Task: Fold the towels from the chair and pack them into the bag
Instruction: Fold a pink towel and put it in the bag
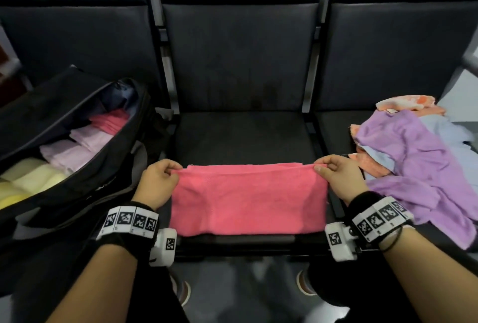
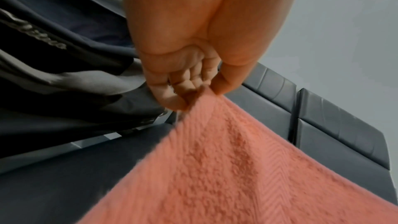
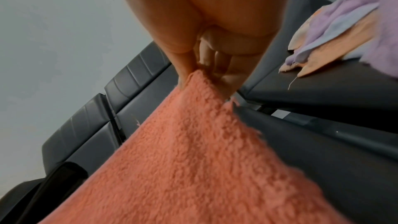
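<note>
Slippage is the risk: each pinch catches only a corner, so uneven pulling could skew the fold or drag the pink towel [image 1: 248, 198] off the seat [image 1: 243, 139]. It lies at centre frame, its far corners lifted. Left hand [image 1: 157, 181] and right hand [image 1: 338, 180] each have fingers [image 2: 172, 98] curled tight on 1 corner. At left, the bag [image 1: 108, 167] holds folded yellow, lilac and pink towels; loose towels [image 1: 413, 157] wait at right.

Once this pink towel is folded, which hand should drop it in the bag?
Left, likely. The open bag lies beside the left hand; the right hand is on the far side, by the unfolded pile.
</note>
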